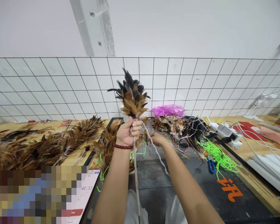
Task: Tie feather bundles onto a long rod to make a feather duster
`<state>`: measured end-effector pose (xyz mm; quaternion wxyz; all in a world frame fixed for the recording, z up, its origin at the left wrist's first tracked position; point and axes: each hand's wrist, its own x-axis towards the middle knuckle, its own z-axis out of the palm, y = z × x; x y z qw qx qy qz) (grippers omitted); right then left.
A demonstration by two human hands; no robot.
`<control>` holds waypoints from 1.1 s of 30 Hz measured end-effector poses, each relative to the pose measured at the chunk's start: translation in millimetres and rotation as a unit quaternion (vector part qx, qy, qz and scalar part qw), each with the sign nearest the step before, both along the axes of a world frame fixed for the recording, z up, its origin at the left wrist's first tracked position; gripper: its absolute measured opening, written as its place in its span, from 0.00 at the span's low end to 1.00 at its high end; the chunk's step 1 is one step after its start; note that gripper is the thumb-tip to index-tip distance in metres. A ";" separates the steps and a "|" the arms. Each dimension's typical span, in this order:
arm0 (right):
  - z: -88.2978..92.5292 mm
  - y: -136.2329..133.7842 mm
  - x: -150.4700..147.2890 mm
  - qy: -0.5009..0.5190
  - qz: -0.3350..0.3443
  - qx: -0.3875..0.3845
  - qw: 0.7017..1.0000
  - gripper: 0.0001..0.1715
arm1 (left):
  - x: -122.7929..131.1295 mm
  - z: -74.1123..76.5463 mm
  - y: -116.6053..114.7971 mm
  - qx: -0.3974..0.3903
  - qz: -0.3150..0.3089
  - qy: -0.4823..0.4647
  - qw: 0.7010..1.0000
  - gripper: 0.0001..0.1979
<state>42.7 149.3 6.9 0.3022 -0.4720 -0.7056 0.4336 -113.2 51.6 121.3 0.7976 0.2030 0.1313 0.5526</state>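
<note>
My left hand is closed around the stick just below a tuft of black and brown feathers, making a feather duster held upright. The lower stick runs down between my forearms. From the binding by my fingers, a twisted white strip hangs loosely toward the lower right. My right hand is to the right of the stick and a little lower, its fingers closed and slightly blurred. A brown feather shows at its fingertips. A dark red bead bracelet circles my left wrist.
Brown feather garlands lie at left, near a phone showing a timer. Loose feathers and a pink plastic bag are at back right. Green cords, blue snips and white power adapters lie right. A wire grid stands behind.
</note>
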 end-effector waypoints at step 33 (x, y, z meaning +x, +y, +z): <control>107.5 -67.6 9.5 0.341 -0.018 0.056 0.938 0.16 | 8.2 -9.5 7.0 0.004 0.034 -0.027 0.999 0.12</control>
